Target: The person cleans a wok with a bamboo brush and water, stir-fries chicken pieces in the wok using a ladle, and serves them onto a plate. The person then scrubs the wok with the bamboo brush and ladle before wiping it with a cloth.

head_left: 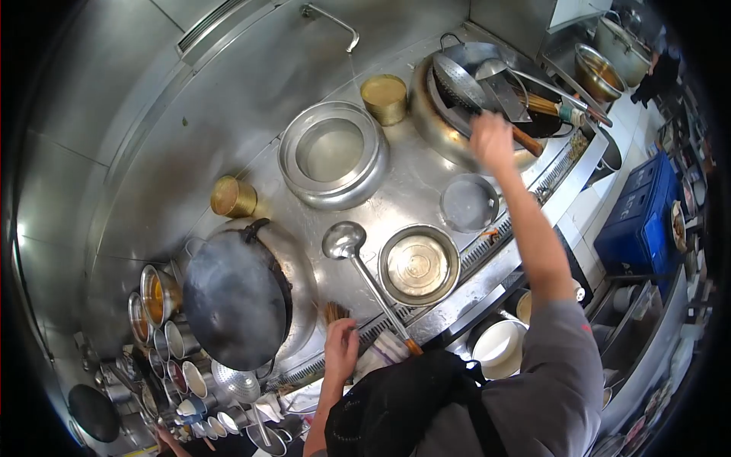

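Note:
My right hand (493, 137) reaches out to the wok (472, 50) at the upper right, its fingers closed round the handle of a perforated skimmer (459, 81). A spatula (508, 97), a ladle (491, 69) and a bundled bamboo brush (542, 105) also rest in that wok. Low at the range's front edge, my left hand (340, 343) is curled, with the bristles of a bamboo wok brush (335, 311) sticking out beyond its fingers. The brush's handle is hidden by the hand. A folded cloth (382, 353) lies just beside this hand.
A smoking wok (234, 301) sits on the left burner. Between the burners stand a large round pot (335, 198), a shallow pan (419, 266), a grey bowl (469, 202) and a long ladle (344, 241). Several seasoning containers crowd the lower left, near another person's hand (166, 437).

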Tool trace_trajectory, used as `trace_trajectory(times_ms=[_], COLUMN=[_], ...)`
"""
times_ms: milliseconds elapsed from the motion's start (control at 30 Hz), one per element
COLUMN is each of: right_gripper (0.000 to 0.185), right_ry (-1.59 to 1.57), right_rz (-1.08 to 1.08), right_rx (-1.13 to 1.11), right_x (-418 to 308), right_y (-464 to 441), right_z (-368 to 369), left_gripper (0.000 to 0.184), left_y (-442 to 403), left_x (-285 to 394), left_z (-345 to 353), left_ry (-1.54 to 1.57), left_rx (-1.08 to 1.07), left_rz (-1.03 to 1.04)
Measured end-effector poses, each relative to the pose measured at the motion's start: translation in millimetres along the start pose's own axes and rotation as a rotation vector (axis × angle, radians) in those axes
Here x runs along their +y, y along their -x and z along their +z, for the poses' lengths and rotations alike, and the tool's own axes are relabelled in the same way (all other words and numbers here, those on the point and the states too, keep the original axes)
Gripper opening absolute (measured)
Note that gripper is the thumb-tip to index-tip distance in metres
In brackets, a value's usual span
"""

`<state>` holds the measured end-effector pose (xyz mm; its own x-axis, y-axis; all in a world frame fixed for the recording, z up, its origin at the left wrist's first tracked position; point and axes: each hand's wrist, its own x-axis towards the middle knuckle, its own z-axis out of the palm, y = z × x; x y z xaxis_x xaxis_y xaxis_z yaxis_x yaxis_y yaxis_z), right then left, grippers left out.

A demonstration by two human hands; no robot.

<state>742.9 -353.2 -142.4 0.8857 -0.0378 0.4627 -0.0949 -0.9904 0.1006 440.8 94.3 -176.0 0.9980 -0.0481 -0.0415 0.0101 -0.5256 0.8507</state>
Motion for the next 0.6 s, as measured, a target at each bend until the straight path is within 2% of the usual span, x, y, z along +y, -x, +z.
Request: trace_trajectory(times_ms=[33,67,100,133,167,233,267,333,433,467,500,533,567,600], right_gripper=[0.026,0.031,0.057,0.059,0.041,0.023,0.023,0.016,0.021,0.023,0.024,0.025,0.024,0.021], right_ry=[0.034,-0.069,0.000,-0.005,0.009,-0.077,-0.075,-0.214,-0.440,-0.581,-0.856,-1.108,-1.360,-1.571], right_rz=[-0.063,-0.119,-0.252,-0.268,-0.260,-0.185,-0.202,-0.168,0.074,0.075,0.237,0.498,0.684,0.521], right_rx=[-0.029,-0.271,-0.692,-0.761,-0.769,-0.682,-0.680,-0.491,-0.390,-0.301,-0.440,-0.444,-0.275,-0.318], right_x=[-16,-24,-38,-41,-48,-46,-42,-41,-33,-12,0,24,18,54], right_y=[39,82,107,146,172,203,208,209,184,184,167,163,147,132], right_z=[26,57,27,61,55,82,80,73,52,76,60,76,28,34], left_gripper=[0.021,0.022,0.022,0.021,0.021,0.021,0.021,0.021,0.022,0.022,0.022,0.021,0.020,0.020], left_y=[-4,-7,-9,-10,-11,-11,-8,-6,1,3,3,2,1,2], left_x=[4,8,11,13,14,7,3,-4,-17,-22,-23,-22,-17,-14], left_z=[-1,-2,-5,-7,-9,-14,-16,-21,-13,-12,-12,-11,-14,-16], left_ry=[-0.011,-0.024,-0.019,0.012,0.042,0.031,0.014,-0.005,0.013,0.048,0.020,-0.009,-0.019,-0.026], left_rx=[-0.004,-0.007,0.004,0.015,0.026,0.045,0.052,0.053,0.079,0.068,0.065,0.066,0.068,0.059], left_rz=[0.023,0.049,0.054,0.050,0.046,0.049,0.042,0.020,-0.002,0.025,0.063,0.093,0.098,0.104])
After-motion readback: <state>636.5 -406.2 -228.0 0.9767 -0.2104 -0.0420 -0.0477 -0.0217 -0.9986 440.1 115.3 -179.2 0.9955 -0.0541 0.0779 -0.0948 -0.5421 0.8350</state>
